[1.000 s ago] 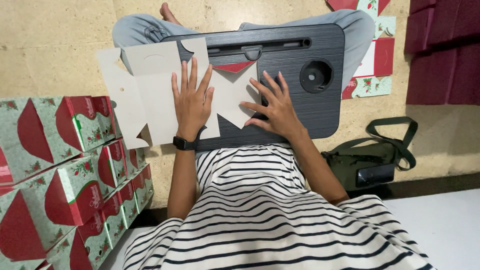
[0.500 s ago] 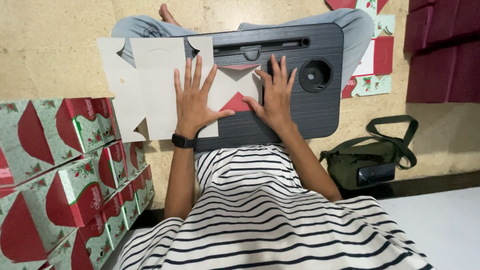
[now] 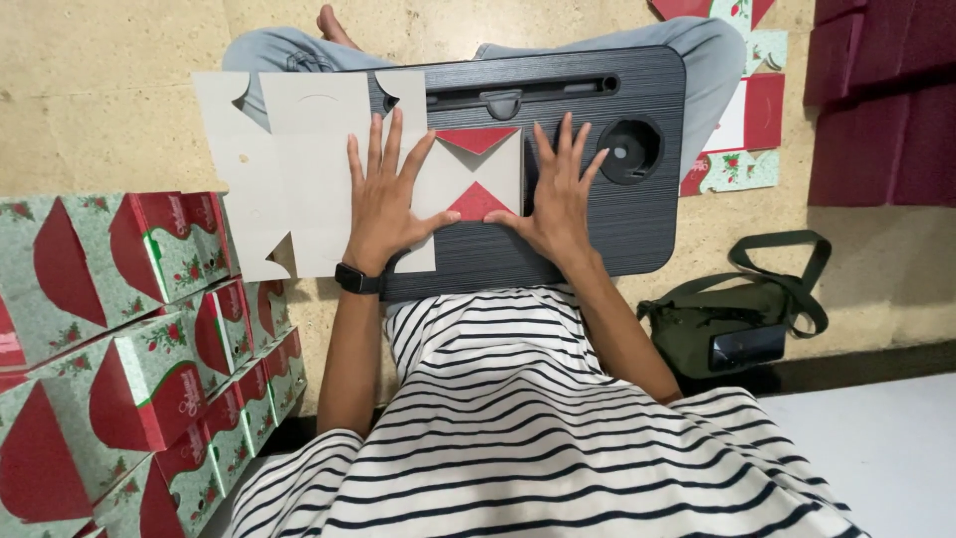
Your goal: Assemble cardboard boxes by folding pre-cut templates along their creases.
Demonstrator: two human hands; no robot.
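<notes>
On ridged black lap desk point(image 3: 637, 214), hands — left hand point(image 3: 383, 204), right hand point(image 3: 558, 199) — flatten matte cardboard blank point(image 3: 299, 169).

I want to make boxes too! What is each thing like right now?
Grey flat cardboard box blank: mostly unfolded, one end folded over.
Red-and-green finished boxes: folded, stacked.
Black lap desk: flat across legs.
Green strap bag: lying on floor.
Left hand: pressing flat.
Right hand: pressing flat.

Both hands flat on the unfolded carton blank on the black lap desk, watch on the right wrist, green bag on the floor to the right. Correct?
One slip: the head view shows the black watch on the left wrist, not the right. The rest holds: left hand and right hand press flat on the carton blank on the lap desk, green bag on the floor.
</notes>
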